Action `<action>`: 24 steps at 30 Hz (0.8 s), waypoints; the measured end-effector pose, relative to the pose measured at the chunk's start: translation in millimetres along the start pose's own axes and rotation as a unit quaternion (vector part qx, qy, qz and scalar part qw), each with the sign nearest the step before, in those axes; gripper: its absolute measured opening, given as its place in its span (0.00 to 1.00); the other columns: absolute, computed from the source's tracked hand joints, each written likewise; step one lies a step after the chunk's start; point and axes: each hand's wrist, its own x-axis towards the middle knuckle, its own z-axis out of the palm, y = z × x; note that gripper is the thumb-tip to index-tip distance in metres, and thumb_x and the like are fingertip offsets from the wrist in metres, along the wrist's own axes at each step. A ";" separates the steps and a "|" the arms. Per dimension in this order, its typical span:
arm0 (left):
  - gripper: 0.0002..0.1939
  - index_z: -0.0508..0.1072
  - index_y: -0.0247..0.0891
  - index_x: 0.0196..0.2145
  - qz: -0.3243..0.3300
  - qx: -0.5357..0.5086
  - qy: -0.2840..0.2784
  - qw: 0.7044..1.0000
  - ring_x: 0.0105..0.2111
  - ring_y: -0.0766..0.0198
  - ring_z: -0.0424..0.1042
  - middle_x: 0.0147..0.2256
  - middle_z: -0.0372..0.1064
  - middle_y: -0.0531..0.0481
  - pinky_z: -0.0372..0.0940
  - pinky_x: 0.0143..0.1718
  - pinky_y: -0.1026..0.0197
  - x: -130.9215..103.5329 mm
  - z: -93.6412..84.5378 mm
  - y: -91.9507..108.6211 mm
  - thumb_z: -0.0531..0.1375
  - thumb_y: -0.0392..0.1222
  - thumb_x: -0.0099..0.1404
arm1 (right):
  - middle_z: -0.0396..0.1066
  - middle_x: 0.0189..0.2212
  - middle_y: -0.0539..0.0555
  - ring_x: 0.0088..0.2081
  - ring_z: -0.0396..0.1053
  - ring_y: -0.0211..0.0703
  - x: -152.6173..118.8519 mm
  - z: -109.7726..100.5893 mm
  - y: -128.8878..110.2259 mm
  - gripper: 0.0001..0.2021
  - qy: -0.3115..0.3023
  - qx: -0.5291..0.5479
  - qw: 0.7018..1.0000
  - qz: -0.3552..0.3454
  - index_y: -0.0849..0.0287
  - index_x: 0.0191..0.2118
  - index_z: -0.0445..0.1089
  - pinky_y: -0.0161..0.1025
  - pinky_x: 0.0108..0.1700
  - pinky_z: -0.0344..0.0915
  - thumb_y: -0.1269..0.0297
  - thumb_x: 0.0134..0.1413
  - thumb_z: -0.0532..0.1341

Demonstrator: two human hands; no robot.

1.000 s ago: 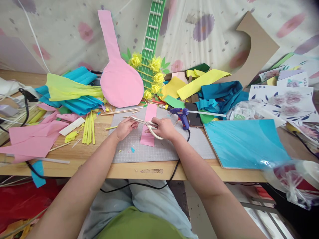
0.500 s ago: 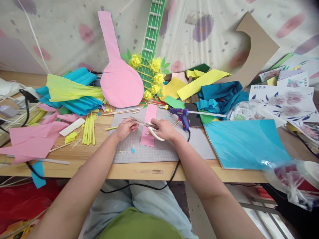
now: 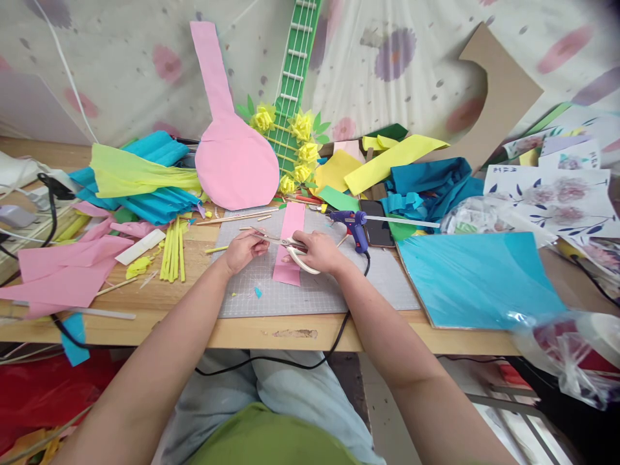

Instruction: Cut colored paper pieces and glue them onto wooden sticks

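My right hand [image 3: 317, 252] is closed around the handles of white-handled scissors [image 3: 301, 259]. Their metal blades point left and reach my left hand [image 3: 245, 250]. The fingers of that hand are pinched at the blade tips, on what looks like a thin wooden stick [image 3: 245, 228]; only a short end of it shows. Beneath the scissors a pink paper strip [image 3: 289, 274] lies on the grey cutting mat [image 3: 329, 294]. Small blue and yellow scraps are on the mat in front of my left hand.
A purple glue gun [image 3: 357, 231] lies right of my right hand, its black cord [image 3: 345, 323] running over the table edge. Behind stand a pink paper-covered lute shape [image 3: 237, 165] and a green one with yellow flowers. Blue board [image 3: 479, 281] lies right; yellow sticks [image 3: 173, 253] left.
The scissor blades have drawn closer together at my left fingers. Both hands stay in nearly the same place.
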 end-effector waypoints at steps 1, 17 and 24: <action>0.06 0.62 0.32 0.20 0.000 0.000 -0.001 1.000 0.17 0.74 0.50 0.17 0.49 0.56 0.49 0.19 0.68 -0.1 0.0 -0.2 0.56 0.31 0.53 | 0.67 0.23 0.50 0.26 0.62 0.39 0.2 0.1 -0.1 0.21 -0.001 0.000 1.000 0.001 0.57 0.32 0.63 0.33 0.29 0.45 0.42 0.47 0.52; 0.08 0.63 0.32 0.19 0.009 0.031 -0.003 0.999 0.17 0.73 0.49 0.17 0.50 0.55 0.49 0.20 0.68 1.9 -3.2 -2.4 0.54 0.31 0.55 | 0.68 0.22 0.51 0.25 0.62 0.39 1.5 2.2 3.1 0.22 0.003 -0.027 0.999 0.040 0.56 0.30 0.65 0.34 0.26 0.43 0.40 0.46 0.51; 0.12 0.63 0.33 0.20 0.033 0.075 0.000 0.997 0.18 0.73 0.47 0.18 0.48 0.56 0.49 0.19 0.69 4.0 -7.1 -3.0 0.55 0.41 0.58 | 0.70 0.25 0.52 0.27 0.64 0.41 4.1 9.7 9.9 0.22 0.050 -0.018 0.990 0.128 0.56 0.31 0.64 0.34 0.26 0.44 0.41 0.48 0.50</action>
